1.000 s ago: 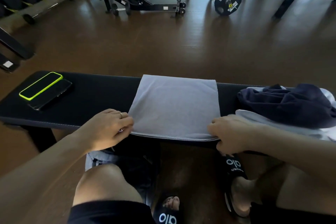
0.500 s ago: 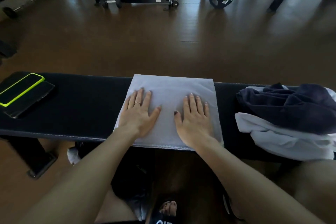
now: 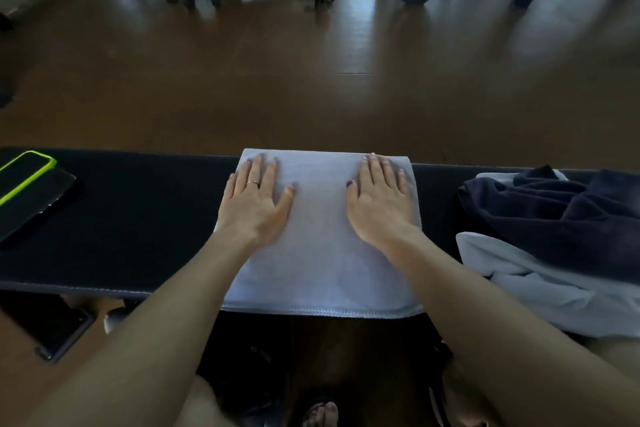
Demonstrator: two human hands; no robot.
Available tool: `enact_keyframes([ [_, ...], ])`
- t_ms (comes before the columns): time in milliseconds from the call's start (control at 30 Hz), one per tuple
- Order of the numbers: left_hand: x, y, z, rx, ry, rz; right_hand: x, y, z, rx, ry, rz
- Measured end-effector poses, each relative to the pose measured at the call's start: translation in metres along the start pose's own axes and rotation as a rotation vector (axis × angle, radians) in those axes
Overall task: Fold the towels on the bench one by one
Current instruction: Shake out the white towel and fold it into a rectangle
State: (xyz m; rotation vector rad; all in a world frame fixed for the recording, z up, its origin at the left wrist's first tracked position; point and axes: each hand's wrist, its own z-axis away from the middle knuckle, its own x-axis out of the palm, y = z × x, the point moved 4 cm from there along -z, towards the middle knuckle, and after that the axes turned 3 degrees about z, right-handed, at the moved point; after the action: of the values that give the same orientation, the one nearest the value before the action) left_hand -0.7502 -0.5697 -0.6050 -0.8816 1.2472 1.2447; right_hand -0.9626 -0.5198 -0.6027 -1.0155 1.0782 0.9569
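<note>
Slid forward since half a second ago, from mid-towel to the far edge: both palms, now flat and spread wider apart. Left hand (image 3: 254, 199) pressed on the light grey towel (image 3: 320, 253) at its far left corner, fingers splayed, little finger just past the towel's left side onto the bench (image 3: 138, 218). Right hand (image 3: 379, 199) flat near the far right corner, fingertips at the far hem. Nothing gripped by either hand; open palms bearing down only.

Towel lying across the middle of the bench, already doubled into a neat rectangle, near hem overhanging the bench's near edge slightly, far hem flush with the far edge. Toward the right end of the bench, a heap not yet folded: dark navy towel (image 3: 561, 215) crumpled atop a white towel (image 3: 540, 284), the white one drooping over the near edge. At the left end, a phone in a green case (image 3: 24, 173) resting on a second dark phone (image 3: 38, 201).

Step in hand, by the look of it: smoothing and creasing the current fold. Probably next: pinching one short side at both corners and carrying it across for another fold, corners matched, or setting the piece aside toward the clear stretch left of centre, then drawing the navy towel off the heap without dragging the white one over the edge.
</note>
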Motion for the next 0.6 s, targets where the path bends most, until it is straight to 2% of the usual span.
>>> enact_keyframes([
  [100,-0.007,0.010,-0.008,-0.007,-0.005,0.007,-0.008,-0.003,-0.004,-0.005,0.054,0.009],
  [233,-0.025,0.032,-0.028,0.045,0.108,-0.005,-0.018,-0.020,-0.034,-0.105,0.086,0.005],
  [333,-0.014,0.020,-0.030,-0.008,0.022,0.031,-0.016,0.012,-0.049,-0.014,-0.006,0.024],
  [533,-0.009,0.016,-0.029,-0.002,0.044,0.023,-0.032,0.061,-0.059,0.120,-0.075,0.000],
  [600,-0.018,0.022,-0.027,0.021,0.102,0.018,-0.037,0.070,-0.060,0.186,-0.090,-0.030],
])
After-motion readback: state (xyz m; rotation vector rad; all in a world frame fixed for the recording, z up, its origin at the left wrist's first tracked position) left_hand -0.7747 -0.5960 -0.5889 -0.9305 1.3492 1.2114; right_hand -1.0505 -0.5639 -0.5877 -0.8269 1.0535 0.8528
